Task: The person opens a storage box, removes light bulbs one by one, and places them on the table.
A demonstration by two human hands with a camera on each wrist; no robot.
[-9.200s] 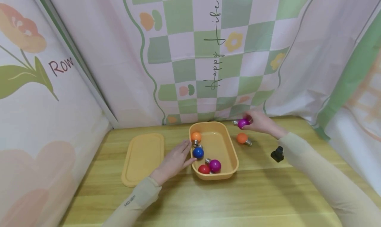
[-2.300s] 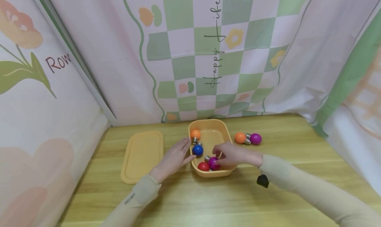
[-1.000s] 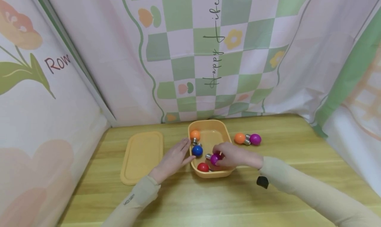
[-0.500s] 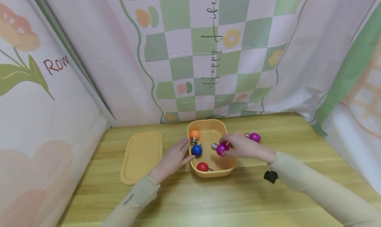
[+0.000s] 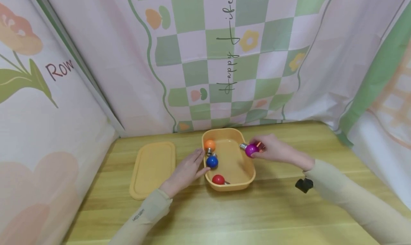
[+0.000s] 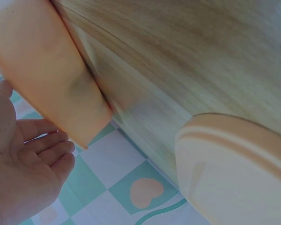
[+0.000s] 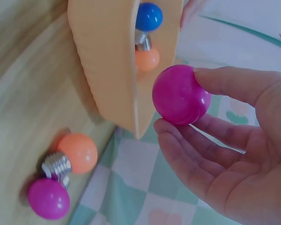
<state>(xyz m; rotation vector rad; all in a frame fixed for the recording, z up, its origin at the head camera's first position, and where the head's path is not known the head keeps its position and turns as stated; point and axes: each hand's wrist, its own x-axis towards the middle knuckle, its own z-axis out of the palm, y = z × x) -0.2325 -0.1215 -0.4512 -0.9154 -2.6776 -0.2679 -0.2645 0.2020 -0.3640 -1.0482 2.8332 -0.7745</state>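
My right hand (image 5: pixel 280 150) pinches a purple light bulb (image 5: pixel 252 151) by its globe, over the right rim of the yellow box (image 5: pixel 237 166); its metal base points left. In the right wrist view the thumb and fingertips of the right hand (image 7: pixel 234 136) are spread round the purple globe (image 7: pixel 180 93). Inside the box lie an orange bulb (image 5: pixel 209 145), a blue bulb (image 5: pixel 212 162) and a red bulb (image 5: pixel 218 179). My left hand (image 5: pixel 186 170) rests at the left rim with relaxed fingers, thumb reaching towards the blue bulb.
On the table (image 5: pixel 205 216) right of the box lie an orange bulb (image 7: pixel 78 152) and a second purple bulb (image 7: pixel 49 198), mostly behind my right hand in the head view. A yellow lid (image 5: pixel 153 170) lies left of the box. A curtain (image 5: pixel 221 77) hangs behind.
My right hand has picked the purple bulb up from beside the red one and carried it up and right to the box's right rim. The left hand stays put.
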